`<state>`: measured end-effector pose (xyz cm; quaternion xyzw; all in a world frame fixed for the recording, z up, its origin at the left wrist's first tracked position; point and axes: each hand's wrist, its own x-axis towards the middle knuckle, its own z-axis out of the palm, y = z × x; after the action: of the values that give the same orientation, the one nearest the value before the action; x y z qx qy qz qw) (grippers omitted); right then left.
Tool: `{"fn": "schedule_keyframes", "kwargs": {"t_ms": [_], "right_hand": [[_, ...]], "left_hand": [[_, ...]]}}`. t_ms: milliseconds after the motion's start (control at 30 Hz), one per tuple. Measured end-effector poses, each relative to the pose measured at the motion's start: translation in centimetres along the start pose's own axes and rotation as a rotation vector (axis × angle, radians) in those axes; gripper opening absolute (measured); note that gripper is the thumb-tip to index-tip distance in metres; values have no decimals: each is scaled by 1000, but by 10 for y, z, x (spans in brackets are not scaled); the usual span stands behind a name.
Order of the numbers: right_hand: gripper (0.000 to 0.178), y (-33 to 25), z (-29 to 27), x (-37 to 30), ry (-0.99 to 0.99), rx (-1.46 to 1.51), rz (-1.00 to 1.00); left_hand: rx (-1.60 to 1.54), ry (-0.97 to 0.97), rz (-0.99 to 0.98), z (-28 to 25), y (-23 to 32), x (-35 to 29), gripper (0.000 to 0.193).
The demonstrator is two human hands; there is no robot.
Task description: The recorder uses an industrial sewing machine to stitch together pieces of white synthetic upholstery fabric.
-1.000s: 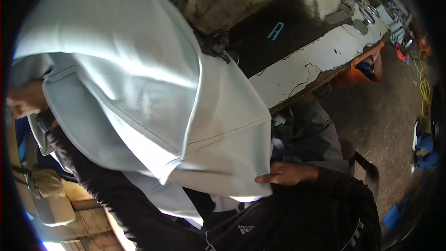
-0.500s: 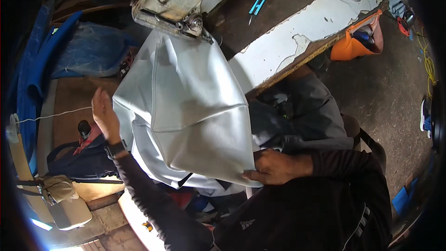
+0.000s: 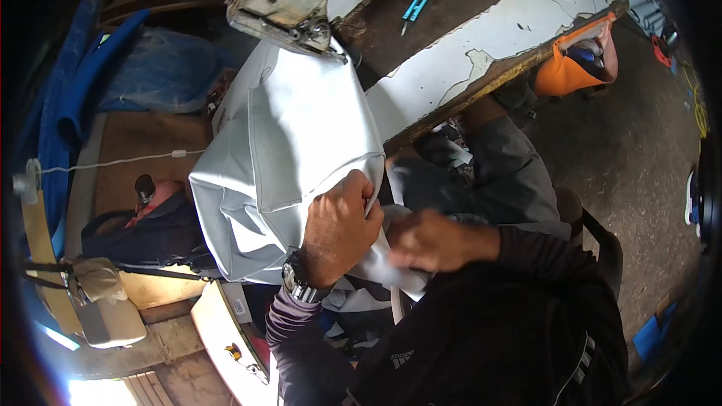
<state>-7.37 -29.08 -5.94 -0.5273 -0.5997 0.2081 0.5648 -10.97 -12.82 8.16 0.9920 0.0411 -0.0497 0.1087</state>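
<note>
A large sheet of silver-grey, leather-like material, stitched with seams, hangs in folds from beneath a worn sewing machine head. My left hand, with a wristwatch above it, is closed over the material's near edge, its fingers curled round a fold. Right beside it, my right hand is at the lower right part of the sheet. Motion smears its fingers, so their grip is not clear. Where the material passes under the machine, the needle area is hidden.
A blue-handled cutter lies on the chipped white machine table. An orange pouch hangs at the table's edge. Blue plastic-wrapped stuff, a white cord and a dark bag are at the left.
My left hand has come from the sheet's left side, where it was open in the air, onto its near edge. The right hand has moved slightly up, and the near edge is gathered up.
</note>
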Motion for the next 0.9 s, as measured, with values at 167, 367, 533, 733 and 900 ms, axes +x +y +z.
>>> {"fn": "schedule_keyframes", "kwargs": {"t_ms": [167,367,533,733,900], "right_hand": [[31,52,28,22,506,691,317],[29,77,60,49,227,178,78],[19,58,9,42,118,-385,169],[23,34,-64,29,645,-822,-148],[29,25,-83,53,527,-962,-255]], "left_hand": [[100,106,119,18,4,-10,20],[252,88,246,24,3,-18,21],[-17,185,182,18,-16,-22,19],[-312,186,10,6,-19,-25,16],[-289,215,53,2,-17,-21,16]]}}
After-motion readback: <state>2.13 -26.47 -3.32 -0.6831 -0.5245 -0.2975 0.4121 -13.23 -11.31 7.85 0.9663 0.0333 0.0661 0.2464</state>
